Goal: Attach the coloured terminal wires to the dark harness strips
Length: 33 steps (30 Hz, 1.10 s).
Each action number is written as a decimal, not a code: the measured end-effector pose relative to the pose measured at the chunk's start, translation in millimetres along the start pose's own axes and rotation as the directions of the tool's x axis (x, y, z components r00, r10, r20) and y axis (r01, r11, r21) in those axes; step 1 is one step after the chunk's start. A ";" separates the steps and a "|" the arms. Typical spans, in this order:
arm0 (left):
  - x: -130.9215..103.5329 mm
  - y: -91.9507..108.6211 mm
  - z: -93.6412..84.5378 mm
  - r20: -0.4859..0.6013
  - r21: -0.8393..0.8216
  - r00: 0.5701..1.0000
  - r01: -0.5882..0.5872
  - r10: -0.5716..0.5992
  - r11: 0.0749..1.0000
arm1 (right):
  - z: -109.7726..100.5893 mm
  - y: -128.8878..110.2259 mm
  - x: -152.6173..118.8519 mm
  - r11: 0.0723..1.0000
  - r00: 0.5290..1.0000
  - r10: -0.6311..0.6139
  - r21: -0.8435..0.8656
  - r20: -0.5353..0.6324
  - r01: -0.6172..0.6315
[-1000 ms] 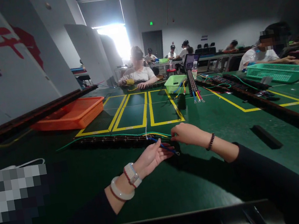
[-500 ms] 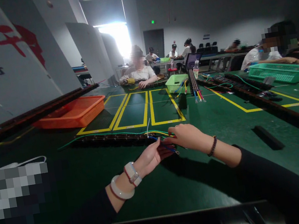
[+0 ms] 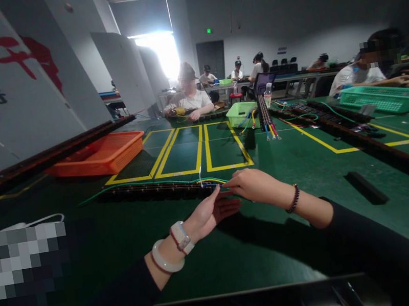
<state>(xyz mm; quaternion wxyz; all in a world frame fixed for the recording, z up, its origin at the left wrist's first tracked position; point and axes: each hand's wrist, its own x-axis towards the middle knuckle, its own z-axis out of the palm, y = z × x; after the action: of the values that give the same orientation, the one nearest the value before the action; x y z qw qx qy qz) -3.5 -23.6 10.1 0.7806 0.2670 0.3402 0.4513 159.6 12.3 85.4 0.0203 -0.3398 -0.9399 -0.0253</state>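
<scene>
A dark cable chain [image 3: 156,189] lies across the green table in front of me, with green, yellow and blue wires coming out of its right end. A white cable tie [image 3: 201,177] stands upright around that end. My right hand [image 3: 254,185] pinches the wires [image 3: 214,181] just right of the chain; its fingers partly hide them. Below, my left hand [image 3: 206,214] has its fingers stretched to the right, and its raised thumb touches the wires near my right fingertips. The wire ends are hidden behind my right hand.
Beyond the yellow-taped rectangles, an orange basket [image 3: 111,154] stands left and a light green basket [image 3: 241,114] further back. More cable chains [image 3: 264,112] lie around, with a short dark strip [image 3: 366,188] at right. A green basket [image 3: 389,97] stands beside a co-worker. Other people sit behind.
The blue wire that lay across my left fingers with its ring terminal showing has been lifted into my right hand's grasp. The cable tie now stands straighter. My hands have barely shifted.
</scene>
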 end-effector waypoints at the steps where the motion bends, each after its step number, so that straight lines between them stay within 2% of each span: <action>1: -0.5 0.3 0.5 0.010 0.006 1.000 0.004 -0.004 1.000 | 1.5 3.3 1.5 1.000 1.000 -0.008 0.013 -0.002 0.008; 8: 0.5 -0.4 -1.8 0.060 0.057 0.998 0.019 -0.022 0.998 | 26.2 17.0 11.0 0.997 0.988 -0.072 0.049 0.135 0.066; 11: 1.3 -1.0 -2.7 0.064 0.070 0.997 0.031 -0.035 0.997 | 29.0 22.1 11.8 0.993 0.985 -0.087 0.090 0.147 0.075; 14: 1.1 -1.2 -2.2 0.070 0.097 0.997 0.036 -0.043 0.995 | 27.0 30.9 12.5 0.976 0.974 -0.161 0.172 0.157 0.133; 16: 0.9 -1.3 -2.0 0.077 0.108 0.996 0.032 -0.040 0.994 | 26.5 38.3 14.9 0.957 0.974 -0.192 0.245 0.122 0.158; 19: 1.0 -1.4 -2.4 0.093 0.112 0.995 0.027 -0.037 0.993 | 33.6 49.1 22.1 0.944 0.997 -0.067 0.321 -0.041 0.076; 21: 1.2 -1.4 -2.7 0.100 0.110 0.994 0.031 -0.043 0.993 | 45.0 54.3 27.6 0.924 0.985 0.061 0.381 -0.160 0.004; 23: 1.3 -1.2 -2.8 0.093 0.113 0.995 0.034 -0.044 0.993 | 59.5 56.9 32.2 0.883 0.970 0.118 0.469 -0.211 -0.005; 28: 1.6 -1.2 -2.0 0.085 0.130 0.996 0.028 -0.039 0.991 | 86.1 54.0 39.0 0.784 0.976 0.118 0.620 -0.181 0.020; 33: 1.5 -2.1 -1.6 0.096 0.135 0.995 0.010 -0.023 0.991 | 83.6 49.5 41.4 0.762 0.993 0.099 0.647 -0.064 -0.034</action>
<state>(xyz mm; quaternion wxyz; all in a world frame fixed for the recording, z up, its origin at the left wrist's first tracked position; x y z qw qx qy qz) -3.1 -23.0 7.1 0.7802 0.3378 0.3334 0.4074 157.7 81.9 5.9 0.1807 -0.3439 -0.8768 0.2835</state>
